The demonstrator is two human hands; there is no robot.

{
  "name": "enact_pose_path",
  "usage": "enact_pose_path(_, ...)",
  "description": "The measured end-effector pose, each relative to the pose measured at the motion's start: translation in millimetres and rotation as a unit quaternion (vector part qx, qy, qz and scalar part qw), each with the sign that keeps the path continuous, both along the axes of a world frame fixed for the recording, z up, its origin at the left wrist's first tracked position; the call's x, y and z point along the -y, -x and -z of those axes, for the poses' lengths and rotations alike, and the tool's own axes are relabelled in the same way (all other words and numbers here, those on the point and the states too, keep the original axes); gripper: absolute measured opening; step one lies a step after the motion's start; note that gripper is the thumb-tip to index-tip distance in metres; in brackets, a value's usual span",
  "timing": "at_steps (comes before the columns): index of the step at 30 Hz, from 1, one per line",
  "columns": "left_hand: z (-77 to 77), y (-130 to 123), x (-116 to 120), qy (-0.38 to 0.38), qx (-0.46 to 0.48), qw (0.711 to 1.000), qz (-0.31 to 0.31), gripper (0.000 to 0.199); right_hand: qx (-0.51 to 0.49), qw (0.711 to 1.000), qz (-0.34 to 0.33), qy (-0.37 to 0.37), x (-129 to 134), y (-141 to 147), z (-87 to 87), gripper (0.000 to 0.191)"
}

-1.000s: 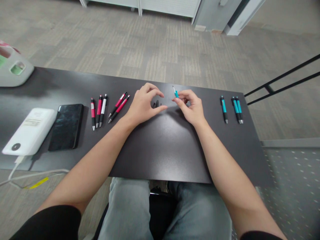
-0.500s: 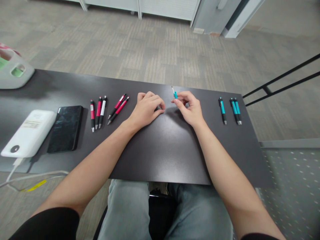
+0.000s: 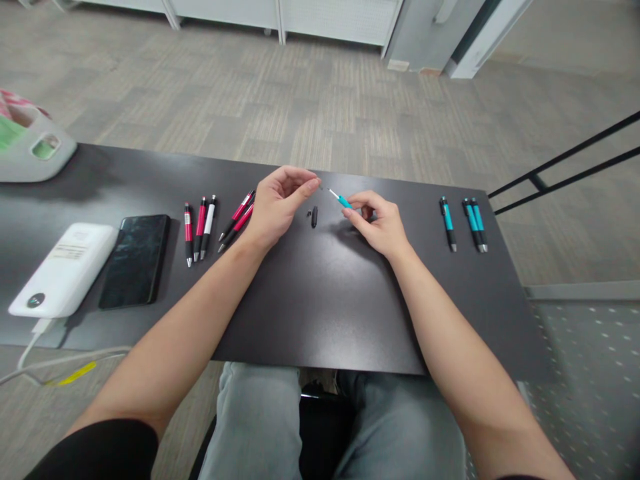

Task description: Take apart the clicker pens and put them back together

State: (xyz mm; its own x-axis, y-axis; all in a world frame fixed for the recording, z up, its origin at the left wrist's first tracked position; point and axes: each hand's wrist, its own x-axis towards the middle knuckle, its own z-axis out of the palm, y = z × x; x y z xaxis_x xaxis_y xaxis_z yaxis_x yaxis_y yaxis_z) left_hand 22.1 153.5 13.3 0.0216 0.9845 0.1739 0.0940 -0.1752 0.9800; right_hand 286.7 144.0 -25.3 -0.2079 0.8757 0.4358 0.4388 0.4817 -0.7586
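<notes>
My right hand (image 3: 377,220) pinches a blue pen barrel (image 3: 344,201) whose thin white refill points up and left. Facing that tip, my left hand (image 3: 284,203) is closed at the fingertips on a tiny piece, perhaps a spring (image 3: 321,185), too small to make out clearly. On the table between my hands lie a black pen grip (image 3: 314,217) and a tiny dark part (image 3: 309,213). Several red pens (image 3: 201,223) and a white pen (image 3: 209,223) rest to the left, two red ones partly beside my left wrist. Blue pens (image 3: 448,219) lie at the right.
A black phone (image 3: 136,260) and a white power bank (image 3: 65,267) with a cable lie on the dark table (image 3: 320,300) at the left. Behind them is a white basket (image 3: 50,160). Black metal bars (image 3: 537,181) stand beyond the right edge.
My left hand has lifted off the table and moved up toward the refill tip, uncovering the black grip and tiny part. The blue barrel in my right hand has tilted further left.
</notes>
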Motion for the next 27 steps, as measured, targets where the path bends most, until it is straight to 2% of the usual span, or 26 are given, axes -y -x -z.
enact_pose_path(11,-7.6,-6.2,4.1,0.017,0.032,0.999,0.015,0.054,0.009,1.000,-0.010,0.009,0.4,0.3,-1.6,0.023)
enact_pose_path(17,-4.0,-0.3,5.0,-0.003,0.001,0.999,0.039,0.046,0.014,1.000,-0.004,0.023,1.3,1.2,-4.7,0.034)
enact_pose_path(22,-3.4,-2.1,11.1,-0.029,-0.045,0.997,0.063,0.029,0.009,1.000,-0.010,0.028,2.8,2.9,-6.6,0.040)
enact_pose_path(25,-4.2,-4.4,13.3,-0.054,-0.036,0.994,0.092,0.029,0.003,0.999,-0.027,0.029,2.7,2.8,-6.1,0.041)
enact_pose_path(27,-6.1,-2.6,13.4,-0.069,-0.061,0.991,0.101,0.032,-0.008,0.999,-0.038,0.033,1.9,2.2,-5.0,0.043)
